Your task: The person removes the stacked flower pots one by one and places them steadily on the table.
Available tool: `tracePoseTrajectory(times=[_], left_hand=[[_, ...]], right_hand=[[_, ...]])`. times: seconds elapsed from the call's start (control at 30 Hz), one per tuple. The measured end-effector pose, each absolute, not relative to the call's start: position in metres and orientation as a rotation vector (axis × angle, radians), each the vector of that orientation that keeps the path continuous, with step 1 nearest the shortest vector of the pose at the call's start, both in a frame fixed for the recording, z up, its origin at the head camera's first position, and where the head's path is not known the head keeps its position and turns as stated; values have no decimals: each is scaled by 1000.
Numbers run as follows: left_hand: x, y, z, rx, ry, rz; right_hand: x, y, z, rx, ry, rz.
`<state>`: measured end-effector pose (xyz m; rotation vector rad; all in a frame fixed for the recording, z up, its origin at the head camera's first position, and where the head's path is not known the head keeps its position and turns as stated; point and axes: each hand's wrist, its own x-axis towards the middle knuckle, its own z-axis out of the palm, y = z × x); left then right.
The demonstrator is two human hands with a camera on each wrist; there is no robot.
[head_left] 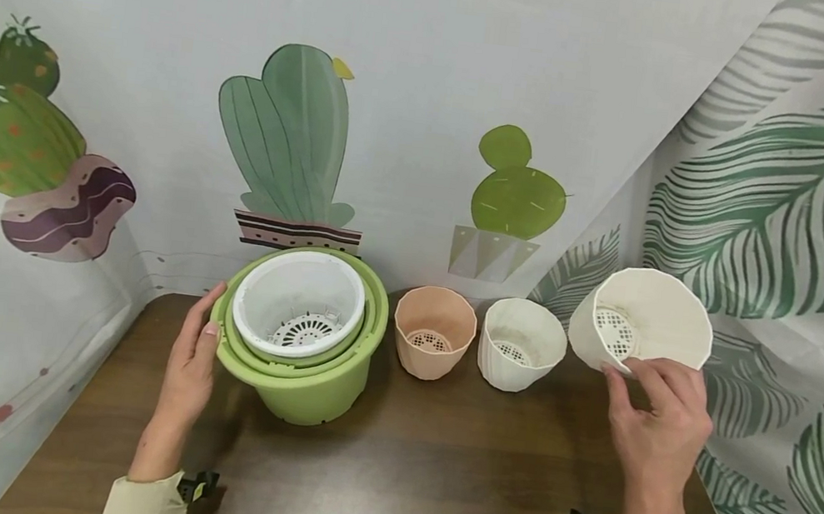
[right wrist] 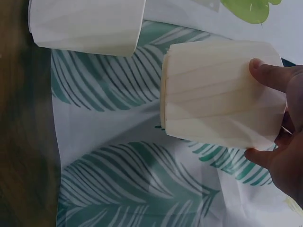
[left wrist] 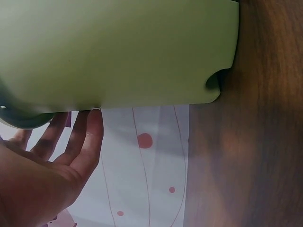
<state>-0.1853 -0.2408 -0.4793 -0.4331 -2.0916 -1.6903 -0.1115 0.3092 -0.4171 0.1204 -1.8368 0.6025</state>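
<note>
In the head view, my left hand rests against the left side of a large green flowerpot. Another green pot nests inside it, and a white pot with a slotted bottom sits innermost. The left wrist view shows the fingertips of that hand touching the green wall. My right hand pinches a cream flowerpot by its rim, holding it tilted above the table's right side. Faceted walls of this pot appear in the right wrist view, its inside hidden there.
A peach pot and a white pot, both with perforated bottoms, stand side by side at the back of the brown wooden table. Behind and beside the table hangs a printed cloth with cacti and leaves.
</note>
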Motion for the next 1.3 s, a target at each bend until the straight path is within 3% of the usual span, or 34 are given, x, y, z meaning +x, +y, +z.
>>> tracePoseTrajectory(times=[1.3], left_hand=[[-185, -239, -478, -374, -2114, -1674]], right_hand=[[-125, 348, -464, -6, -2042, 535]])
